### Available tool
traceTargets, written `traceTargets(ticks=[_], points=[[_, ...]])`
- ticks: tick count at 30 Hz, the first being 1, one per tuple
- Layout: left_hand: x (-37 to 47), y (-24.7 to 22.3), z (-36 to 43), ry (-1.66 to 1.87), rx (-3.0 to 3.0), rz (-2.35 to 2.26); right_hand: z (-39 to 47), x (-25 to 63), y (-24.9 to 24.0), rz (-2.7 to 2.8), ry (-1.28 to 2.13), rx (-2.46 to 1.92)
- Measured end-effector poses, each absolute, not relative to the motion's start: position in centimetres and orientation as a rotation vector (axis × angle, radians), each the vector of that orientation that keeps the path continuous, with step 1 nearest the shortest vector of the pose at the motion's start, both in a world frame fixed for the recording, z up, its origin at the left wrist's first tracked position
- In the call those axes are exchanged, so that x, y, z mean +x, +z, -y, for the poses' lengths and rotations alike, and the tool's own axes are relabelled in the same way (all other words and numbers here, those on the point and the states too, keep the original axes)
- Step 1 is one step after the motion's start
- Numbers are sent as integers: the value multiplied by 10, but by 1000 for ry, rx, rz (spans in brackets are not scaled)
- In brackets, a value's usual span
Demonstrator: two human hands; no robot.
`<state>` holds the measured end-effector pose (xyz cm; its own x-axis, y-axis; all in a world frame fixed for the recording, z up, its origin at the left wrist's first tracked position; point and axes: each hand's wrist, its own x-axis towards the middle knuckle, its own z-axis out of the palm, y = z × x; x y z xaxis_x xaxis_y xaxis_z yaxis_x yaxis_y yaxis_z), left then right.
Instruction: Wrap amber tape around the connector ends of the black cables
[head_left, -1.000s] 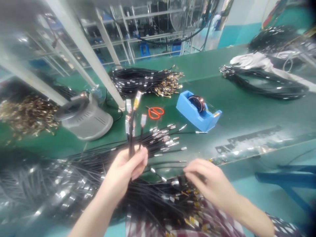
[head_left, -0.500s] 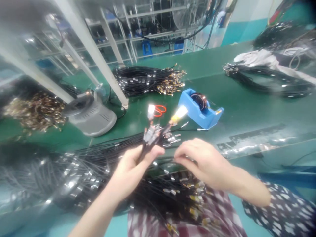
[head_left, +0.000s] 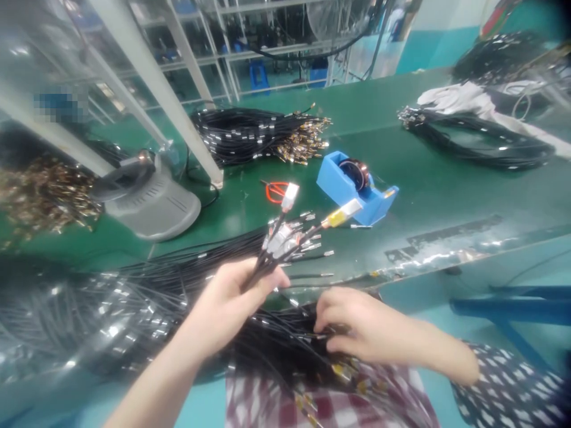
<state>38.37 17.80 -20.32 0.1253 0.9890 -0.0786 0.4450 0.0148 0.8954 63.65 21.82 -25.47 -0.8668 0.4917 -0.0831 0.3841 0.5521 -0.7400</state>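
Observation:
My left hand point(head_left: 234, 300) is closed round a few black cables point(head_left: 281, 241) with silvery metal ends, their tips pointing up and away. One held cable carries a white connector end point(head_left: 289, 197); another has a yellow-wrapped, pale-tipped end point(head_left: 342, 214). My right hand point(head_left: 363, 327) is low over the loose cable bundle point(head_left: 276, 348) across my lap, its fingers curled and the thumb apart from them. Whether a cable touches its fingertips I cannot make out. Yellow-marked ends point(head_left: 341, 373) lie just below that hand.
A blue tape dispenser point(head_left: 334, 184) and orange-handled scissors point(head_left: 273, 191) sit beyond my hands on the green table point(head_left: 241, 208). A grey machine point(head_left: 151, 205) stands left by white posts. Behind lies a cable bundle with brass-coloured ends point(head_left: 241, 134); a coiled bundle point(head_left: 482, 151) rests far right.
My right hand has moved down from beside my left hand to the cables on my lap, its fingers parting. My left hand keeps its hold on the cables. The view has shifted slightly.

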Motion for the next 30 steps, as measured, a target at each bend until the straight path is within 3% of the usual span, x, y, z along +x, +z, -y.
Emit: traceTargets(ticks=[5, 14, 21, 30], points=[[383, -204, -178, 818, 1448, -1465, -228, 631, -246, 2489, 1108, -783], [386, -200, -177, 585, 1524, -1533, -260, 599, -183, 2110, 1359, -689], [392, -197, -181, 589, 1453, -1441, -256, 595, -192, 2002, 1552, -770], [398, -206, -198, 711, 1381, -1544, -265, 611, -223, 1545, 1954, -1257]])
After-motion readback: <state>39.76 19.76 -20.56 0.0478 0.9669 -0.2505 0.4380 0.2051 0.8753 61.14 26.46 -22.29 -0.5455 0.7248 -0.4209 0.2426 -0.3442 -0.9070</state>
